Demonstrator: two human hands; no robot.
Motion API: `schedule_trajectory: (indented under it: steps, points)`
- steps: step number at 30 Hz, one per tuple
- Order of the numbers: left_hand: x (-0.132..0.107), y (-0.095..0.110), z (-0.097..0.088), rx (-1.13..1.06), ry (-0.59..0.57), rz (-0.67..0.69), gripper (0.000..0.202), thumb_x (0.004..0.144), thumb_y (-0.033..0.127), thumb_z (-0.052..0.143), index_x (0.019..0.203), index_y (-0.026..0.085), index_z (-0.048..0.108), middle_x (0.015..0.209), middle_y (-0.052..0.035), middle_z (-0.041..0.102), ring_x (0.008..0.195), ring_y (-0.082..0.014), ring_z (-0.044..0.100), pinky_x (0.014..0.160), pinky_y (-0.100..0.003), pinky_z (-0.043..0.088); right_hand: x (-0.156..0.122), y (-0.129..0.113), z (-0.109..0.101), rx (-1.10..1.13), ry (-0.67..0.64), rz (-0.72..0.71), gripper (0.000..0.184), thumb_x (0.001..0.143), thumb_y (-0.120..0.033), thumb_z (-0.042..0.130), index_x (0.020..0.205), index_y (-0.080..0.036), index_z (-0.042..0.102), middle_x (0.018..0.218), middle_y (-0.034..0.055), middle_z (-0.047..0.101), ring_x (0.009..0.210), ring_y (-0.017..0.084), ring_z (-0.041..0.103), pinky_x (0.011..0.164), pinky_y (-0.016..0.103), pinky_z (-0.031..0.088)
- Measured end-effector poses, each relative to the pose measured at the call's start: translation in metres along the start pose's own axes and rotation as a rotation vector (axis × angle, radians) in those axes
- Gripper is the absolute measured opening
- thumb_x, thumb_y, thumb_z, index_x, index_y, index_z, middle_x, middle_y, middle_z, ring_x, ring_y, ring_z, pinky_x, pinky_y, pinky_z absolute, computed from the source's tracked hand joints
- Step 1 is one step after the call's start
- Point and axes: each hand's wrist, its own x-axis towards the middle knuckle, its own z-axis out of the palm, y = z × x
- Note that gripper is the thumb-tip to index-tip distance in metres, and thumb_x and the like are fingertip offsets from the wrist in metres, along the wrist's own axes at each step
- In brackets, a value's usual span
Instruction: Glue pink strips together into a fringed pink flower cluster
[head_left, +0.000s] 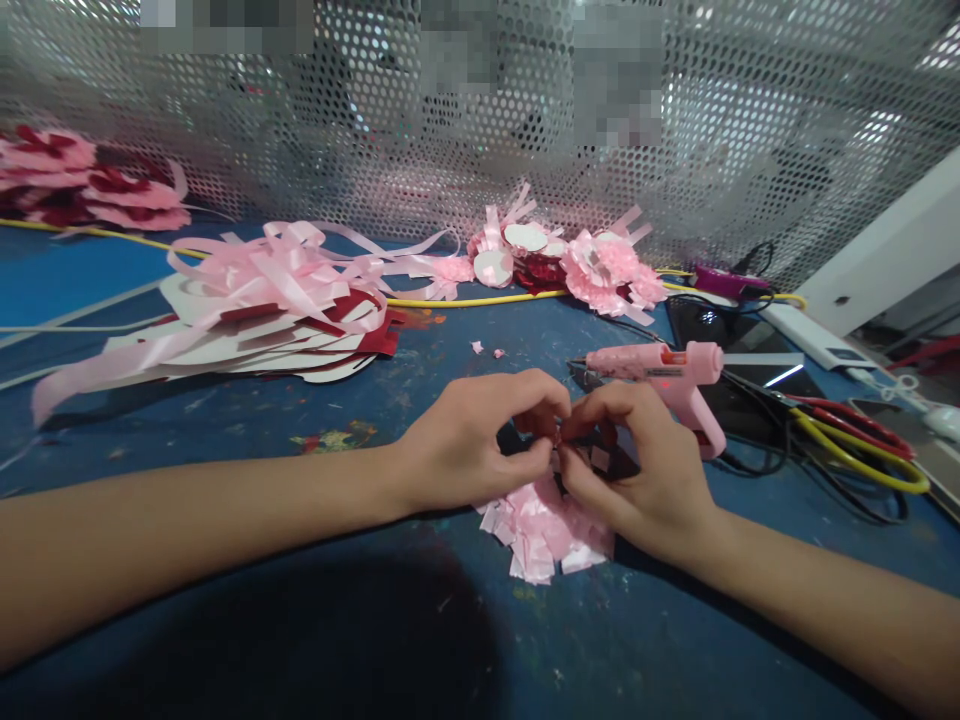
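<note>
The left hand [487,440] and right hand [649,465] met over the table [337,620], their thumbs and forefingers drawn close on a small pink bit [557,436]; it was too small for its shape to be made out. Just below the fingertips, nearer the wearer, lay a heap of pink squares [544,535]. Two crumbs [478,347] lay beyond the hands. The glue gun [641,362] rested on its side just beyond the right hand, nozzle pointing left. Farther right lay red and yellow handles [892,482], near a dark tablet [780,372]. To the left, looped pink ribbon [289,275] topped a stack of cards [247,350]. Pink flowers [607,265] stood beyond the yellow cable [480,300], before the perforated mesh [420,130].
</note>
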Motion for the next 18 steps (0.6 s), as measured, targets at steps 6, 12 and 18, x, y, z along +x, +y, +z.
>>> schedule_trajectory:
  steps: [6, 12, 18]
  points:
    - [-0.0018, -0.0028, 0.0015, 0.129, 0.023, 0.088, 0.022, 0.069, 0.004, 0.059, 0.085, 0.017, 0.052, 0.075, 0.0048, 0.062, 0.067, -0.006, 0.059, 0.066, -0.015, 0.046, 0.0, -0.0014, -0.0002, -0.033, -0.023, 0.011, 0.02, 0.071, -0.012, 0.059, 0.083, -0.022, 0.046, 0.075, -0.0044, 0.057, 0.067, 0.009, 0.054, 0.058, 0.02, 0.042]
    - [-0.0029, -0.0039, 0.0005, 0.14, 0.001, 0.104, 0.018, 0.072, 0.006, 0.058, 0.079, 0.018, 0.046, 0.077, 0.0033, 0.062, 0.066, -0.0073, 0.06, 0.062, -0.017, 0.045, -0.0021, -0.0014, 0.0002, -0.039, -0.015, 0.03, 0.022, 0.071, -0.011, 0.06, 0.085, -0.022, 0.048, 0.077, -0.0046, 0.057, 0.067, 0.008, 0.054, 0.06, 0.02, 0.042]
    - [-0.004, -0.0041, -0.0008, 0.063, -0.054, 0.083, 0.014, 0.077, 0.011, 0.056, 0.08, 0.018, 0.045, 0.081, -0.0003, 0.064, 0.073, -0.0112, 0.062, 0.066, -0.022, 0.048, -0.0035, -0.001, -0.003, -0.055, -0.001, 0.008, 0.02, 0.072, -0.013, 0.06, 0.087, -0.022, 0.049, 0.077, -0.0031, 0.058, 0.065, 0.01, 0.052, 0.059, 0.024, 0.042]
